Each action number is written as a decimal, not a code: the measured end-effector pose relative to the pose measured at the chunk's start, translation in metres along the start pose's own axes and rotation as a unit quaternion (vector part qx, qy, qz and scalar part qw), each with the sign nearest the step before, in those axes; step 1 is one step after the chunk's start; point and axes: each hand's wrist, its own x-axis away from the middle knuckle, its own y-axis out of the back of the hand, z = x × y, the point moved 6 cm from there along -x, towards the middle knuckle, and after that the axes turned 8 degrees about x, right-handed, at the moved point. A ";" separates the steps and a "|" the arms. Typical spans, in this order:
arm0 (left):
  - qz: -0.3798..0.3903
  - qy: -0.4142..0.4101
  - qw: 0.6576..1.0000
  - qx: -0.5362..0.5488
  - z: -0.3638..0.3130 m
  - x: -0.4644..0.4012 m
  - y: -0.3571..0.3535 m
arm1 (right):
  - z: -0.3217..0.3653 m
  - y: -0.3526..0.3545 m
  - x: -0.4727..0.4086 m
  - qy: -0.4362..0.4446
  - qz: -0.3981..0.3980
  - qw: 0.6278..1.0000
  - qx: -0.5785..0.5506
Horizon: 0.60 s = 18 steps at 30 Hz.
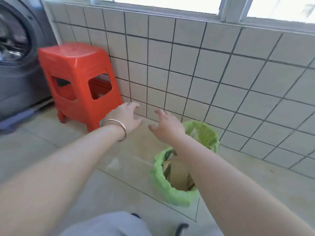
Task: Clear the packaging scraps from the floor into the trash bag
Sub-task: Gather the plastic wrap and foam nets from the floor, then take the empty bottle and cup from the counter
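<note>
Both arms reach forward over the tiled floor (51,150) toward the foot of the wall. The left hand (127,116), with a bangle (115,129) on the wrist, and the right hand (166,127) each have their fingers spread and loosely bent, holding nothing. The green trash bag (162,181) lines a bin just below the right forearm, and brown cardboard scraps (179,172) already lie inside it. No loose scrap shows on the floor in this view; motion blur may hide a small one. The step seems to be a reach for leftover pieces. To do it well, the person should scan along the wall and under the red plastic stool (78,77), gather pieces with both hands, and drop them squarely over the bag's mouth.
</note>
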 end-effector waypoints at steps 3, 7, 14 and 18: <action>-0.029 0.030 0.999 -0.012 0.033 0.036 0.031 | 0.040 0.000 0.012 0.033 -0.006 0.999 -0.033; -0.062 0.083 0.994 -0.030 0.080 0.077 0.059 | 0.095 -0.015 0.027 0.084 -0.002 0.995 -0.052; -0.100 0.163 0.980 -0.053 0.177 0.115 0.078 | 0.188 -0.067 0.021 0.159 0.023 0.984 -0.078; -0.103 0.215 0.970 -0.056 0.240 0.111 0.075 | 0.237 -0.111 -0.005 0.188 0.056 0.978 -0.070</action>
